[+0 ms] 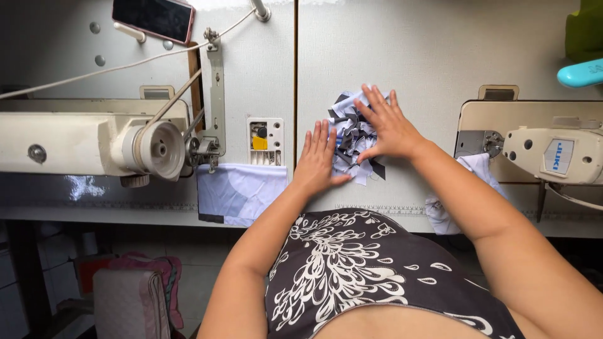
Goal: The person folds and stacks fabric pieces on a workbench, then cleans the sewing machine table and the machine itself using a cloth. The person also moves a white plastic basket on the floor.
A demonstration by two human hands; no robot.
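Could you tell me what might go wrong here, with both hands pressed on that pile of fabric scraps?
1. The pile of fabric scraps is loose and layered; as the left hand and right hand press flat on it, small pieces could slide off the table edge.
2. The left hand lies close to the sewing machine, so scraps could drift toward its needle area.
3. The white cloth overhangs the table edge and might slip down.

head camera, looking down, near table [440, 50]
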